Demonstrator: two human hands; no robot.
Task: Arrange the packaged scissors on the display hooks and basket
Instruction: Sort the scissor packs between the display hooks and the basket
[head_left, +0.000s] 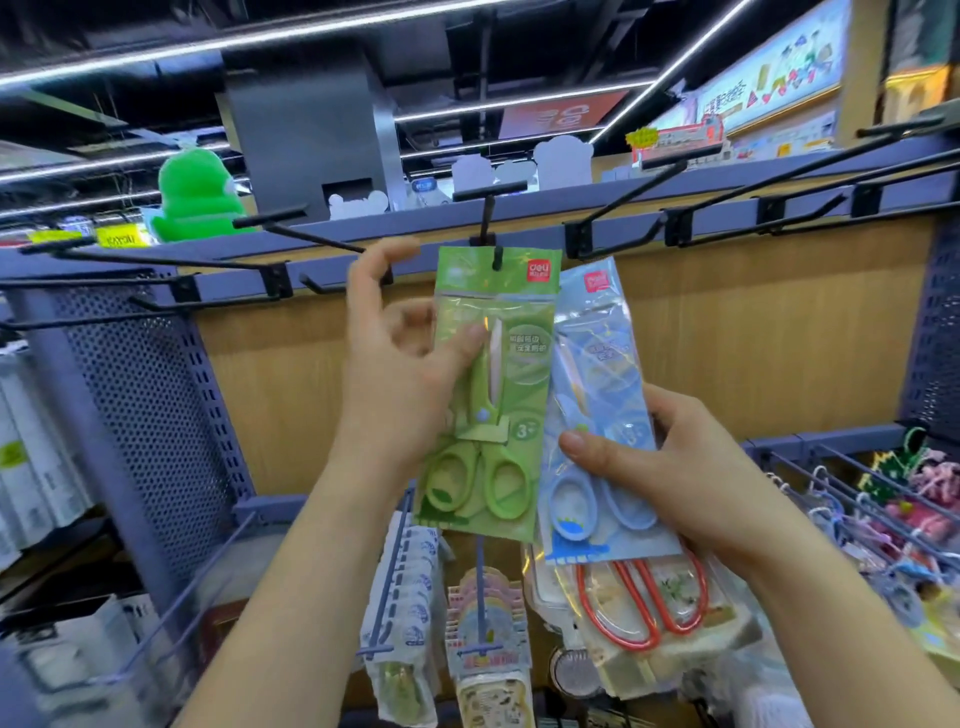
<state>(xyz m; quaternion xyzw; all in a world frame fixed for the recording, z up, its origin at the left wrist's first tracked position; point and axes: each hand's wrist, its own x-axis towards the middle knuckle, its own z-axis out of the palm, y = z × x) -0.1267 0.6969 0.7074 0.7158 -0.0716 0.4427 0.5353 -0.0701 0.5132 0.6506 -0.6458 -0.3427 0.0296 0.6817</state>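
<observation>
Head view: the green scissors pack (519, 374) hangs from a black hook (497, 258) near the middle of the grey rail (727, 208). The hook's tip pokes through the hole in the pack's card top. The left hand (395, 374) pinches the pack's left edge, with the thumb pressed on the front over the blades. The other fingers seem to reach behind it, and the index finger sticks up loosely toward the rail. The right hand (680, 467) grips a blue scissors pack (597, 358), thumb on the front by the handles and fingers curled round its right edge. A red-handled scissors pack (644, 608) is stacked under it in the same grip. The blue pack's top sits just beside the green one's right edge, below the rail.

These packs look light and flat. The thin glossy film will likely bend and slide, stiffened only by the scissors inside. They are best held low, across the handles where the pack is rigid, while the holed card top is steered onto a hook. Gripping the film alone would probably let it buckle or slip.
</observation>
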